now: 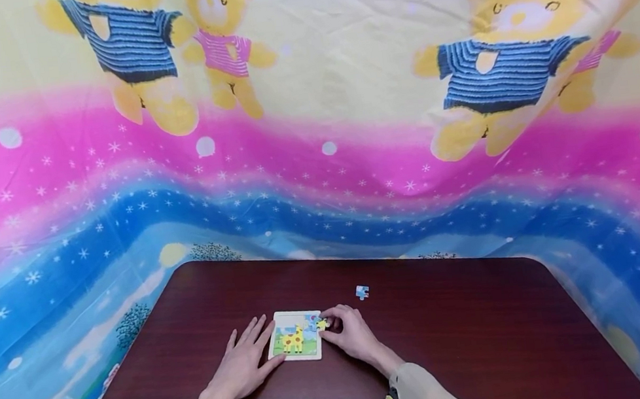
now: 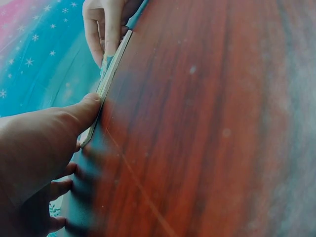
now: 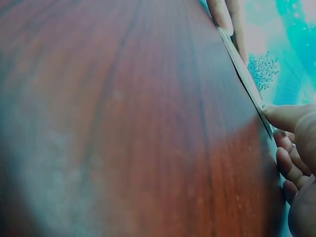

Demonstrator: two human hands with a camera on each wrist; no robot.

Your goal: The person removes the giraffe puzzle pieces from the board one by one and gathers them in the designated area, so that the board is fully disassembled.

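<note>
"Why is the left hand spread against the flat square white-rimmed giraffe puzzle?"

"Probably to steady it on the dark red-brown wood-grained table: fingers straight, thumb at the near edge, gripping nothing."

"And the right hand?"

"Thumb and fingertips pinch 1 small yellow-and-blue jigsaw piece at the puzzle's right edge, likely for fine control. 1 light-blue jigsaw piece lies apart, beyond that hand"

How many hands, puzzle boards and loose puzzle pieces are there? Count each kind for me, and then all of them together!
Hands: 2 (left hand, right hand)
Puzzle boards: 1 (giraffe board)
Loose puzzle pieces: 2 (blue piece on the table, pinched piece in the right hand)
Total: 5
</note>
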